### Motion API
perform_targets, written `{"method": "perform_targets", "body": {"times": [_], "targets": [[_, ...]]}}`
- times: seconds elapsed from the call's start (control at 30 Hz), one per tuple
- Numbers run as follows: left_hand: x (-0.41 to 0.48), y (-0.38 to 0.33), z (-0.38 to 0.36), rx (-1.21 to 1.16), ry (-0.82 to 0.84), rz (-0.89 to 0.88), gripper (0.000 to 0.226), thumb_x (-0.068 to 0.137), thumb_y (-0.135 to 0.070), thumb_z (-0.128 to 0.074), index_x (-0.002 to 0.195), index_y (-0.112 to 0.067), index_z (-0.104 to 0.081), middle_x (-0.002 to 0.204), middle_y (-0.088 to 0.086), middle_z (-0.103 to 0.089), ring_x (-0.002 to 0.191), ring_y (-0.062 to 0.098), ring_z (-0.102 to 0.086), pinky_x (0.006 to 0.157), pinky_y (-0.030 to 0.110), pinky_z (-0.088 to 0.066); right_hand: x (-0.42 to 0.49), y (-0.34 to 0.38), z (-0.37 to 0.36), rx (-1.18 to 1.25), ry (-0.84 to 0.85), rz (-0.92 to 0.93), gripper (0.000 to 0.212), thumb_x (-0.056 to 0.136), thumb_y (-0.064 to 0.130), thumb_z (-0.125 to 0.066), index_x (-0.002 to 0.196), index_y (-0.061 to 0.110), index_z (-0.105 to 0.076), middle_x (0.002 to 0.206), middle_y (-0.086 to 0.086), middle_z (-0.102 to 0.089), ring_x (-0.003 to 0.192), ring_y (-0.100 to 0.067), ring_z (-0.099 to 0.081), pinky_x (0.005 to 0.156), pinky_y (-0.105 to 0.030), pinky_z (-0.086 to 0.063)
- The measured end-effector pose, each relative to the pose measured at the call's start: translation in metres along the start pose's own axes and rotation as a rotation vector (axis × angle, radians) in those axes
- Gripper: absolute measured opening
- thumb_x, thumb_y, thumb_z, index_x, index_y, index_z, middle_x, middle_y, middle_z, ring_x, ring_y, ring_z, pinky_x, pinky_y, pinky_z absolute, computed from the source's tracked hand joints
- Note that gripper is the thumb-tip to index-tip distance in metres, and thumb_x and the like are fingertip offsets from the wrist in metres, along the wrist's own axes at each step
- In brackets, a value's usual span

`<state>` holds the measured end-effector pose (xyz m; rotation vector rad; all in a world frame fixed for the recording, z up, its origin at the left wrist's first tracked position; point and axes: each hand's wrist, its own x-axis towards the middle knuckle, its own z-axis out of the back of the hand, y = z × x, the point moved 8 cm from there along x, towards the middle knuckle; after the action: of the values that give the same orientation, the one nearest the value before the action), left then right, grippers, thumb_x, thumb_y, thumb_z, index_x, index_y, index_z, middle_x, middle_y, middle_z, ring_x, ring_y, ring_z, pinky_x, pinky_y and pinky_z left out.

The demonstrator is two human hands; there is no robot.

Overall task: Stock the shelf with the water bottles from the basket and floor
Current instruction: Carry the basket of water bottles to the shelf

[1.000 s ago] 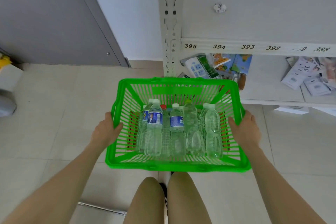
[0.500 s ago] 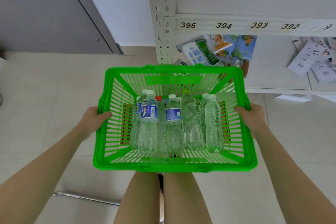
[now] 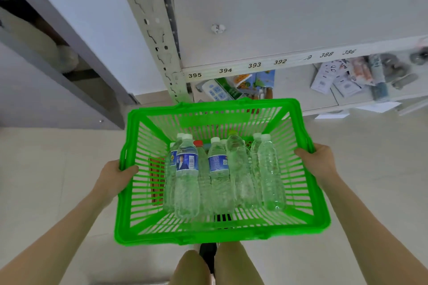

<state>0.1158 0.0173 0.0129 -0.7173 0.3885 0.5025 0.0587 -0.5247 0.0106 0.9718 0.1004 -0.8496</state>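
Note:
A green plastic basket [image 3: 215, 236] hangs in the air in front of my knees. Several clear water bottles [image 3: 234, 169] lie packed side by side in it; two carry blue labels. My left hand [image 3: 113, 179] grips the basket's left rim, thumb over the edge. My right hand [image 3: 318, 162] grips the right rim the same way. Just beyond the basket stands the white shelf [image 3: 278, 30], its upper board nearly bare and numbered along the front edge.
The shelf's perforated upright post [image 3: 159, 37] rises just left of the basket's far edge. The lower board holds packaged goods [image 3: 234, 87] and white packets [image 3: 342, 78]. A grey door [image 3: 46, 90] is at left. Pale floor tiles [image 3: 46, 159] lie all around.
Both hands have kept hold of the basket and lifted it nearer to the shelf. The view has tilted up and rolled, showing more of the upper board.

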Motion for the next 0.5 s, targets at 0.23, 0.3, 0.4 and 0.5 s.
{"method": "perform_targets", "body": {"times": [0.23, 0.3, 0.4, 0.5], "targets": [[-0.056, -0.08, 0.011, 0.053, 0.077, -0.162, 0.027, 0.078, -0.023, -0.071, 0.063, -0.003, -0.06, 0.063, 0.015, -0.057, 0.062, 0.026, -0.053, 0.058, 0.035, -0.04, -0.061, -0.018, 0.101, 0.08, -0.14, -0.058, 0.018, 0.078, 0.01, -0.073, 0.068, 0.005, -0.059, 0.058, -0.009, -0.044, 0.052, -0.019, -0.041, 0.052, -0.03, -0.033], [-0.073, -0.107, 0.006, 0.087, 0.122, -0.207, 0.028, 0.077, -0.028, -0.071, 0.068, -0.002, -0.062, 0.068, 0.017, -0.06, 0.064, 0.027, -0.056, 0.062, 0.038, -0.044, -0.079, -0.031, 0.13, 0.107, -0.183, -0.088, 0.018, 0.078, 0.01, -0.073, 0.067, 0.005, -0.06, 0.057, -0.008, -0.046, 0.05, -0.019, -0.042, 0.05, -0.029, -0.034], [-0.099, -0.148, -0.01, 0.147, 0.187, -0.284, 0.036, 0.066, -0.041, -0.064, 0.077, -0.007, -0.063, 0.067, 0.013, -0.06, 0.069, 0.028, -0.058, 0.063, 0.036, -0.044, -0.105, -0.055, 0.176, 0.127, -0.247, -0.133, 0.022, 0.079, 0.009, -0.073, 0.064, 0.006, -0.057, 0.056, -0.007, -0.045, 0.048, -0.018, -0.04, 0.047, -0.029, -0.031], [-0.135, -0.197, -0.035, 0.206, 0.222, -0.422, 0.037, 0.065, -0.043, -0.061, 0.08, -0.009, -0.058, 0.066, 0.011, -0.055, 0.063, 0.024, -0.051, 0.057, 0.031, -0.038, -0.126, -0.086, 0.22, 0.165, -0.308, -0.191, 0.022, 0.079, 0.008, -0.074, 0.065, 0.005, -0.057, 0.055, -0.006, -0.045, 0.048, -0.018, -0.04, 0.047, -0.03, -0.03]]}}
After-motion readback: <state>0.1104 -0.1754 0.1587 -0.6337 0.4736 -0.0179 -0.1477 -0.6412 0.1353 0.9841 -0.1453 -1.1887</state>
